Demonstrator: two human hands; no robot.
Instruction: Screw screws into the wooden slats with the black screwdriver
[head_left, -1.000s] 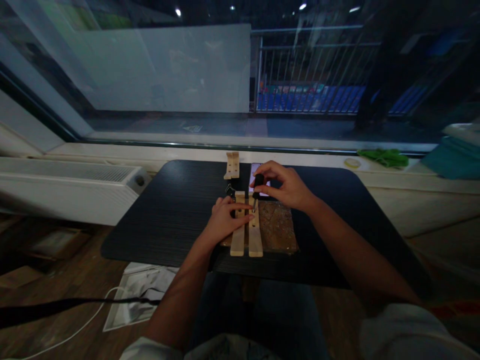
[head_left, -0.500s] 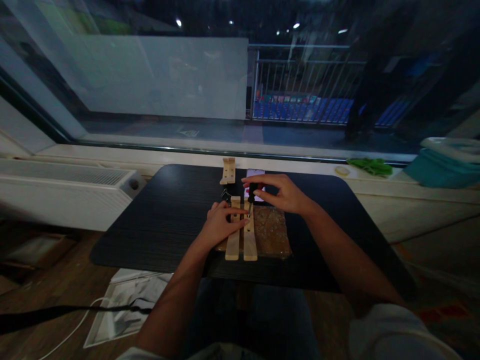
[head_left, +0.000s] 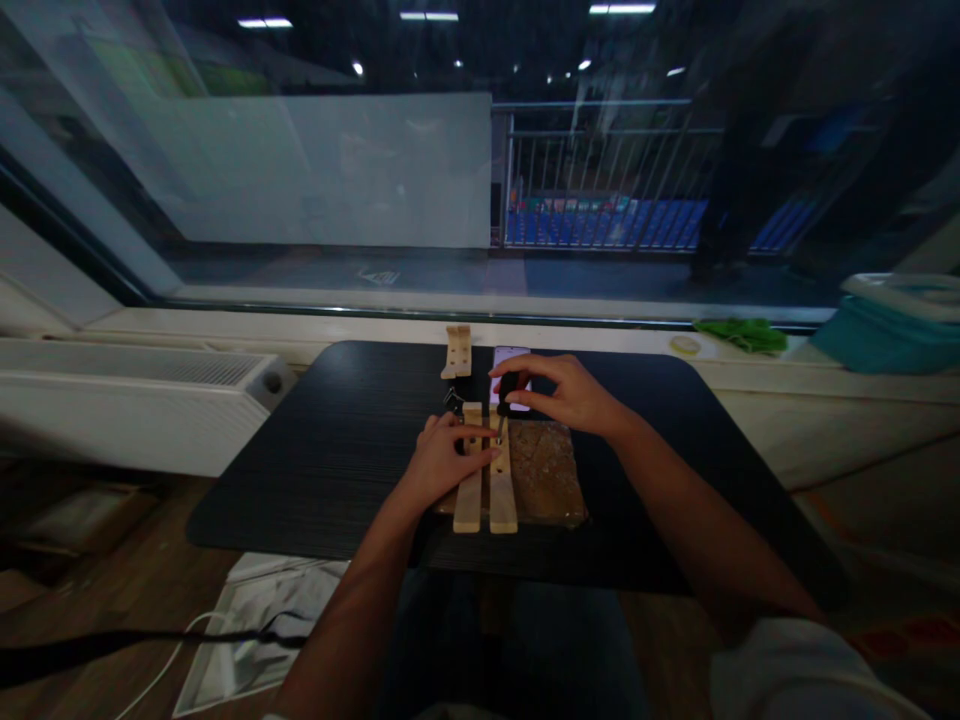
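A screwdriver [head_left: 508, 388] with a dark handle stands nearly upright in my right hand [head_left: 571, 392], its handle pinched between the fingertips. Its shaft points down to a hole in the right-hand wooden piece [head_left: 502, 505]; a small metal part shows at the tip. My left hand [head_left: 436, 458] lies across the left-hand wooden piece [head_left: 467, 508], with thumb and index finger gripping the right-hand piece around the screwdriver tip. Both pale pieces lie side by side on a brown, shiny-wrapped slab [head_left: 546, 475]. Part of the left-hand piece is hidden under my fingers.
On the dark table [head_left: 300, 450], beyond my hands, are another wooden part [head_left: 458, 352] with holes, small metal pieces [head_left: 453, 398] and a lit phone [head_left: 512, 353]. A teal container [head_left: 885, 330] and green leaves [head_left: 741, 336] sit on the windowsill. A radiator [head_left: 150, 400] stands left.
The whole view has tilted slightly upward, so the table appears lower. Both hands keep their places on the wooden piece and the screwdriver; the right fingers have shifted slightly on the handle.
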